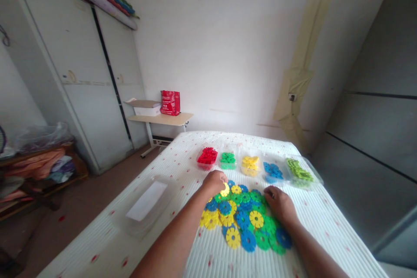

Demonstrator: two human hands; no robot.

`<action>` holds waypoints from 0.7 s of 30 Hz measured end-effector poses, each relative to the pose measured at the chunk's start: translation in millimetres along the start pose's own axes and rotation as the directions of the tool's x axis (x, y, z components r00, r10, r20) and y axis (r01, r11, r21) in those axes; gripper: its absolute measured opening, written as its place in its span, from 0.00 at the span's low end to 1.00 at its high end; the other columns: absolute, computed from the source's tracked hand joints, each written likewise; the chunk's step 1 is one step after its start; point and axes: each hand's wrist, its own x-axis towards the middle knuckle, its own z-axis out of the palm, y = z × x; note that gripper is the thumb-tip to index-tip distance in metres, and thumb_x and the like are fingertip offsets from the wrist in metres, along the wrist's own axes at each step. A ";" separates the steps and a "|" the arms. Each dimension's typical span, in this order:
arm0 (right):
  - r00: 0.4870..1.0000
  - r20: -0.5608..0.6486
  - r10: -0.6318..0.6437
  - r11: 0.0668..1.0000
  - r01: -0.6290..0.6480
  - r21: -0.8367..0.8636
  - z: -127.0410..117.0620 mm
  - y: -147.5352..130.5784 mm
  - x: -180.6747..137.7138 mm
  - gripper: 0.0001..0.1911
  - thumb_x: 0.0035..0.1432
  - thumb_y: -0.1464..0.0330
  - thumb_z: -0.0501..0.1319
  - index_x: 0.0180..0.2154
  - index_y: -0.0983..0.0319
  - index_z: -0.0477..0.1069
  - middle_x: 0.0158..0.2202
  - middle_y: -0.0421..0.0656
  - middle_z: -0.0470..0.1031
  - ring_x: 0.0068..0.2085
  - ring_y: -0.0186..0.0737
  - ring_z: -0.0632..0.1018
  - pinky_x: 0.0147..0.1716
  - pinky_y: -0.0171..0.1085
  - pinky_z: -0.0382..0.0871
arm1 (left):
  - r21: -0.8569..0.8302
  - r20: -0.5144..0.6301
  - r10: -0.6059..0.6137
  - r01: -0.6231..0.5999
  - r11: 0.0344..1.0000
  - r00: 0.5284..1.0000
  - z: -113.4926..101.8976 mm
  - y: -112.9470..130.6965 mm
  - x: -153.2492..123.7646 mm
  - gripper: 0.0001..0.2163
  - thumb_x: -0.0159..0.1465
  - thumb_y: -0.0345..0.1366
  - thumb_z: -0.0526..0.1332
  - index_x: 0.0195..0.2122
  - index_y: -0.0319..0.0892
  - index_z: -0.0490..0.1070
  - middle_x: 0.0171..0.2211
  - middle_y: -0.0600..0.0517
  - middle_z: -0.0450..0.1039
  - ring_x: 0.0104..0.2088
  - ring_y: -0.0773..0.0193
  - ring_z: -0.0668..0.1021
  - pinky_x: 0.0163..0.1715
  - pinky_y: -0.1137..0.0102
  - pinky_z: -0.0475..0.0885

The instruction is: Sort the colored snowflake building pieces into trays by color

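A pile of flat plastic snowflake discs (247, 221) in yellow, blue and green lies on the white table (182, 165). My left hand (214, 181) is closed at the pile's far left edge, pinching a yellow disc (225, 190). My right hand (280, 204) rests on the pile's right side with fingers curled over green and blue discs; what it holds, if anything, is hidden. Beyond the pile stand small clear tubs in a row: red discs (207, 157), green discs (228, 160), yellow discs (249, 165), blue discs (273, 171), light green discs (299, 173).
A clear lidded box (148, 204) with a white sheet lies on the table's left part. Past the table stand a small side table (161, 119) with a red bag (170, 102) and a carton, a white wardrobe (74, 74) at left, and a cluttered low shelf (39, 165).
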 end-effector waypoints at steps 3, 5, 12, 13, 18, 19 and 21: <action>1.000 0.001 0.007 1.000 -0.007 -0.003 0.9 0.1 0.4 0.09 0.55 0.68 0.52 0.30 0.58 0.71 0.33 0.42 0.76 0.35 0.39 0.75 0.34 0.33 0.62 | -0.053 0.048 -0.025 0.028 0.998 0.999 -7.1 1.8 4.1 0.13 0.41 0.22 0.61 0.27 0.41 0.77 0.24 0.55 0.76 0.29 0.65 0.76 0.27 0.76 0.68; 1.000 -0.002 0.009 1.000 -0.009 -0.010 1.3 -0.6 0.6 0.09 0.55 0.68 0.52 0.30 0.58 0.71 0.33 0.42 0.76 0.35 0.38 0.75 0.34 0.33 0.62 | -0.105 0.072 -0.031 0.039 0.994 0.997 -10.0 10.7 8.4 0.12 0.41 0.21 0.61 0.25 0.40 0.77 0.21 0.55 0.75 0.27 0.65 0.76 0.25 0.76 0.68; 1.000 -0.008 0.021 0.998 -0.022 -0.061 0.4 -3.7 0.1 0.10 0.56 0.67 0.52 0.31 0.59 0.72 0.34 0.42 0.76 0.35 0.38 0.76 0.33 0.32 0.62 | -0.365 -0.025 -0.052 0.040 0.930 0.998 7.3 77.7 37.4 0.16 0.54 0.26 0.57 0.45 0.37 0.71 0.26 0.53 0.74 0.20 0.72 0.74 0.21 0.78 0.69; 1.000 -0.007 0.020 0.998 -0.020 -0.059 0.2 -3.6 -0.1 0.10 0.56 0.67 0.52 0.31 0.59 0.72 0.34 0.42 0.76 0.35 0.38 0.76 0.33 0.32 0.62 | -0.397 -0.057 -0.060 0.032 0.917 0.997 12.0 84.7 40.9 0.19 0.55 0.26 0.57 0.49 0.38 0.68 0.30 0.52 0.75 0.21 0.73 0.74 0.22 0.79 0.70; 1.000 0.002 0.019 1.000 -0.019 -0.021 0.4 -2.0 -0.7 0.11 0.57 0.67 0.51 0.31 0.59 0.71 0.33 0.42 0.76 0.36 0.38 0.76 0.34 0.32 0.63 | -0.444 -0.157 -0.107 0.027 0.896 0.982 27.7 85.0 40.6 0.22 0.55 0.24 0.55 0.52 0.39 0.63 0.42 0.48 0.72 0.25 0.74 0.77 0.24 0.80 0.71; 1.000 0.001 0.019 1.000 -0.019 -0.012 0.5 -1.8 -0.8 0.10 0.56 0.67 0.51 0.31 0.59 0.71 0.33 0.42 0.76 0.36 0.38 0.76 0.34 0.32 0.63 | -0.431 -0.167 -0.107 0.025 0.902 0.980 27.3 79.2 36.5 0.20 0.55 0.24 0.55 0.50 0.39 0.65 0.42 0.48 0.72 0.25 0.73 0.76 0.23 0.79 0.71; 1.000 0.000 0.019 1.000 -0.019 0.001 0.3 -1.7 -0.8 0.10 0.55 0.67 0.52 0.31 0.59 0.71 0.33 0.42 0.76 0.36 0.38 0.76 0.34 0.32 0.63 | -0.386 -0.186 -0.093 0.014 0.922 0.978 21.8 64.7 24.3 0.17 0.56 0.25 0.54 0.47 0.39 0.68 0.41 0.49 0.73 0.23 0.73 0.76 0.23 0.77 0.71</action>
